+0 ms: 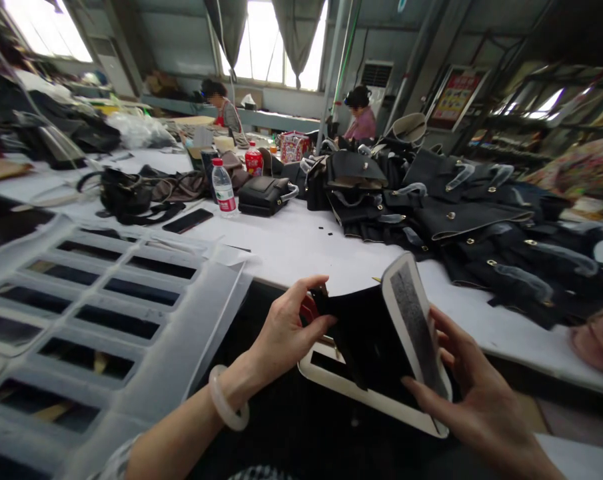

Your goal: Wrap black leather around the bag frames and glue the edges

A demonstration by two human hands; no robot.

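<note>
A black handbag [376, 327] with pale inner edging is between my hands, tilted and opened toward me. With thumb and fingers, my left hand [291, 320] pinches the upper left edge of its black panel; a small dark piece shows at the fingertips. My right hand [466, 373] is wrapped round the bag's right side, thumb in front and fingers behind. A grey patch runs along the raised pale-edged side. Below the panel, a cream-edged part [376, 400] with a dark slot slants down to the right. The bag's inside is too dark to make out.
Left of me lies a translucent plastic tray [116, 280] with rows of slots. On the white table [291, 240] are a phone [188, 221], a water bottle [224, 190], a finished-looking black bag [264, 195] and heaped black bags [461, 207]. Two people sit farther back.
</note>
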